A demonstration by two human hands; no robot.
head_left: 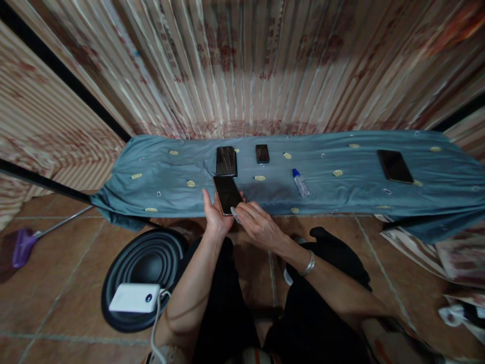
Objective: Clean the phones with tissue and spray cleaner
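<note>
We see the left hand (215, 215) closed around a dark phone (227, 194) at the near edge of the cloth-covered bench (341, 194), while the right hand (259, 225) pinches a small pale wipe (235, 215) against the phone's lower corner. Open cloth lies left of the phones and between the bottle (301, 183) and the far-right phone (394, 166); two more phones (226, 161) (262, 153) lie behind. The wipe is mostly hidden by fingers, and the bench's right end is cut off.
</note>
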